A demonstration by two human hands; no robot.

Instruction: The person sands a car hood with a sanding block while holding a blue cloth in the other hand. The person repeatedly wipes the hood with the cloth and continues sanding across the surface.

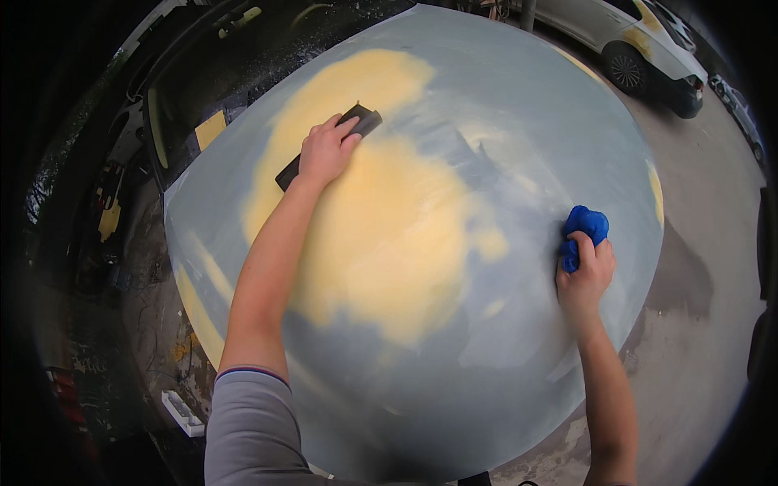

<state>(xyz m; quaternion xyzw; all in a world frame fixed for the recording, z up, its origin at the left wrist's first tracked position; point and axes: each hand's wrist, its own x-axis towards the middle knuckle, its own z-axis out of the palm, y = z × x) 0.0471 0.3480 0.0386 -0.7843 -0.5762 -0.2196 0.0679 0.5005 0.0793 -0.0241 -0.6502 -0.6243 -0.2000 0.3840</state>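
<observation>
A large grey car panel [519, 121] fills the view, with a wide yellow filler patch [389, 235] across its middle. My left hand [324, 152] presses flat on a long black sanding block [361, 121] that lies on the upper part of the yellow patch. My right hand [585, 275] rests on the grey area at the panel's right side and grips a crumpled blue cloth [583, 231]. Smaller yellow spots show along the panel's left and right edges.
A white car [624, 40] stands on the concrete floor [697, 348] at the upper right. A dark vehicle body [203, 73] with an open front lies beyond the panel's upper left. A small white box [183, 411] sits on the dirty ground at lower left.
</observation>
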